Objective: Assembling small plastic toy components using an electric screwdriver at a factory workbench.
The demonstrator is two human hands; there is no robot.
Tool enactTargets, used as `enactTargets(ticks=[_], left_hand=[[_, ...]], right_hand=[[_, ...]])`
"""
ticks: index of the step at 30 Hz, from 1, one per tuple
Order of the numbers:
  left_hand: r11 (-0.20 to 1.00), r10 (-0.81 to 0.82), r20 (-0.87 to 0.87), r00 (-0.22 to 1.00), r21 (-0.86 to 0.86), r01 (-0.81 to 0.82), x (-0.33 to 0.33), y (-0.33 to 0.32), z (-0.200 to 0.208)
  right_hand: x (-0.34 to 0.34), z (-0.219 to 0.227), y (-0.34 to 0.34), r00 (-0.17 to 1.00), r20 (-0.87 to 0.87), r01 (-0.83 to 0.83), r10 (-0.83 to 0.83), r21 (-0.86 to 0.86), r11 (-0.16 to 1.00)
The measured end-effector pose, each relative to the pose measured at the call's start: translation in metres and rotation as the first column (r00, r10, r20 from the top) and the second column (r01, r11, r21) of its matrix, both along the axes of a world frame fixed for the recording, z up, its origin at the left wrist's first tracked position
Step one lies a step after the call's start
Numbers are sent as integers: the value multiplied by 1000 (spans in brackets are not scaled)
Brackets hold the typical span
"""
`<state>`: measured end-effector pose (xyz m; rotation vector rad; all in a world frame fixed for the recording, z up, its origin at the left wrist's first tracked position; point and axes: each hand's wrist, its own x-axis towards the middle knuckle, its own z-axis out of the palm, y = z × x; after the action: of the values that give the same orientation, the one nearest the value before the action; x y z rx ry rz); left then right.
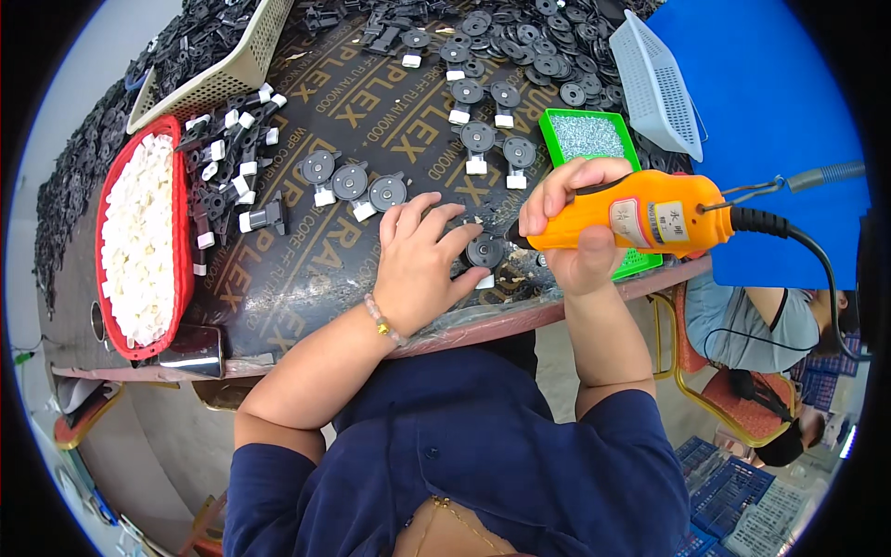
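Observation:
In my right hand [585,227] is an orange electric screwdriver [640,215], gripped with its black tip pointing left. Just left of that tip lies a round black plastic part [484,251] with a white tab, flat on the table. My left hand [415,265] rests over the table with its thumb and index finger at the sides of this part, holding it; the other fingers are stretched out. Similar assembled round parts [350,182] stand in a short row beyond my left hand. More of them [478,136] form two columns ahead of the screwdriver.
A green tray [634,130] of small screws sits right of the columns, partly behind my right hand. A red basket [184,209] holds white pieces at left. Black parts heap around a beige basket [209,88] and a grey basket [654,88]. A cable [807,237] trails right.

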<state>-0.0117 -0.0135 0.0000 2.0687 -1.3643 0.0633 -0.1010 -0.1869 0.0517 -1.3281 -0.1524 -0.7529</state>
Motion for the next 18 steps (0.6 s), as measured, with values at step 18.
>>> enactTargets(ticks=[18], left_hand=[[999,-35,-21,999,-20,35,0,-5,1]], right_hand=[[5,-4,7,999,-19,31,-31,-5,1000]])
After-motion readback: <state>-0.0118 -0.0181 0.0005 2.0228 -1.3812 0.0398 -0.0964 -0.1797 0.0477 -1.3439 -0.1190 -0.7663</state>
